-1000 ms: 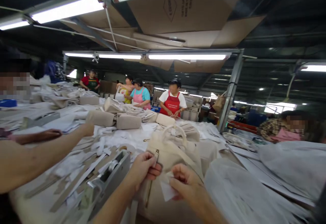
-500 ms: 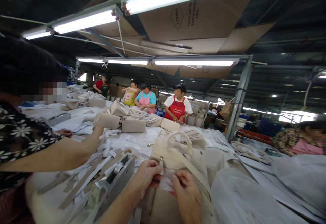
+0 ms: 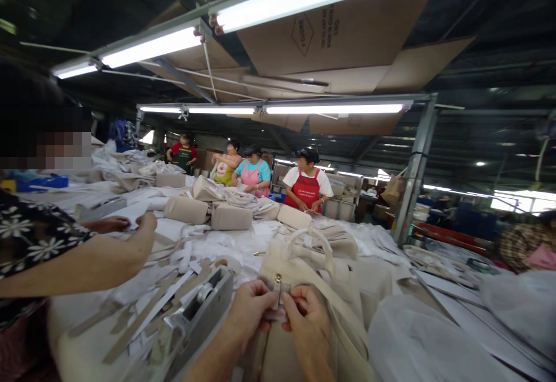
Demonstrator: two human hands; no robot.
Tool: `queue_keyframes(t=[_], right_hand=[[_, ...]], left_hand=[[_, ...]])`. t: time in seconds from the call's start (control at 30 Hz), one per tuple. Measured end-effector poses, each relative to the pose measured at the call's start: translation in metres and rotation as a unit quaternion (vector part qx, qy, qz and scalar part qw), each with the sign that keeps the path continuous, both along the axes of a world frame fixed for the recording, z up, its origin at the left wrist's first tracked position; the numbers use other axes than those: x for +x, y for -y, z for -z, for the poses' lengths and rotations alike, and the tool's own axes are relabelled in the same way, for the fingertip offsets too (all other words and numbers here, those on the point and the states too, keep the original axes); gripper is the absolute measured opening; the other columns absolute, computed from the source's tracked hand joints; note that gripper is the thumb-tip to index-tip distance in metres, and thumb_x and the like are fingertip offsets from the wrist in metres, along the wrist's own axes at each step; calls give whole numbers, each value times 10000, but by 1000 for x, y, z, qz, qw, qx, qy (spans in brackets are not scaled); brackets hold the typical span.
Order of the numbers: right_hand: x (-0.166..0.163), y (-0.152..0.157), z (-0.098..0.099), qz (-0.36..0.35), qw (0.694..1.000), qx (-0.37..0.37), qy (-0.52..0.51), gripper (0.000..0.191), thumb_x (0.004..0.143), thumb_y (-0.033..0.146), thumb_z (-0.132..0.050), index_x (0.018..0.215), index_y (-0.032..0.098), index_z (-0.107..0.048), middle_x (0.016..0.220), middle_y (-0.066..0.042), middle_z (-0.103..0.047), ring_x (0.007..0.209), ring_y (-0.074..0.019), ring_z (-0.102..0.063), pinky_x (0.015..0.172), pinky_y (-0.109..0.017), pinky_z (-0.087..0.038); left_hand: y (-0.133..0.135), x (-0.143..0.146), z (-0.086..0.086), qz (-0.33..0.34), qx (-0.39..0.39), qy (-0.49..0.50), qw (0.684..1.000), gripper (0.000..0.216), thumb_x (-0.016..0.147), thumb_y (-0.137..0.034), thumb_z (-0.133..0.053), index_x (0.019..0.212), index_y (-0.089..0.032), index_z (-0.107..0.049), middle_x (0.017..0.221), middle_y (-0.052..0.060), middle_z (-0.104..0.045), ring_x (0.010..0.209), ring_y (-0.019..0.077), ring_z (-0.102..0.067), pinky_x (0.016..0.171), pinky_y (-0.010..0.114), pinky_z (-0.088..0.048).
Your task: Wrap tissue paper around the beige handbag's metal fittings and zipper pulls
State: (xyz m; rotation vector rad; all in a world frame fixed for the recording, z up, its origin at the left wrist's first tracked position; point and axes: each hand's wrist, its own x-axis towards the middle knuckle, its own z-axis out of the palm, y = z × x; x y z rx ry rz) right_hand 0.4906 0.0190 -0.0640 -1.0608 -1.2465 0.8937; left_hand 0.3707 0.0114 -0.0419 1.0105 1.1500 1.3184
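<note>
The bag stands at the near edge of the worktop. The left hand and the right hand are both pinched on a small wrap under the clasp. The grip is only by fingertips, so the wrap may slip or tear. A co-worker's arm reaches near, and a bump could shift the bag.

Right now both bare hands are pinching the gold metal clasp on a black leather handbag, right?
Not quite. In the head view the left hand and right hand pinch at the gold metal clasp, but the handbag is cream fabric, not black leather.
</note>
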Motion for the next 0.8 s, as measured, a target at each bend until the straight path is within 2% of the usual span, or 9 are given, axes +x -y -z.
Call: queue_keyframes(t=[0.3,0.43,0.6,0.7,0.8], right_hand=[[1,5,-6,-12,999,-10,31,226,740,401,-601,877,221,-597,755,-37,-715,622,-199,-638,453,-259,-486],[1,6,-9,-33,999,-12,-4,218,758,400,-565,883,228,-614,774,-46,-719,662,-218,-665,463,-276,-478],[-2,-3,-3,-32,997,-30,-56,287,678,417,-635,879,223,-569,560,-13,-661,518,-207,-612,403,-264,-406],[-6,-10,1,-29,996,-30,-74,308,651,433,-665,849,223,-558,517,9,-623,443,-180,-559,365,-250,-364],[-9,-16,5,-10,998,-1,-56,303,657,471,-670,792,215,-584,441,29,-566,363,-161,-501,328,-248,-333]], left_hand=[[-2,2,12,-36,19,29,999,325,520,-417,-699,584,-193,-471,491,-35,-553,483,112,-522,412,189,-323],[-1,2,12,-45,30,45,998,333,511,-412,-710,576,-194,-467,476,-49,-524,445,81,-454,399,183,-297],[-1,4,11,-44,39,65,996,304,521,-347,-690,611,-205,-437,457,-72,-504,421,72,-434,388,173,-293],[-4,5,14,-34,55,84,994,330,530,-349,-679,675,-227,-408,464,-74,-534,404,87,-451,369,179,-289],[-8,5,17,-26,63,88,994,360,545,-362,-657,738,-244,-377,475,-71,-568,395,102,-477,361,178,-280]])
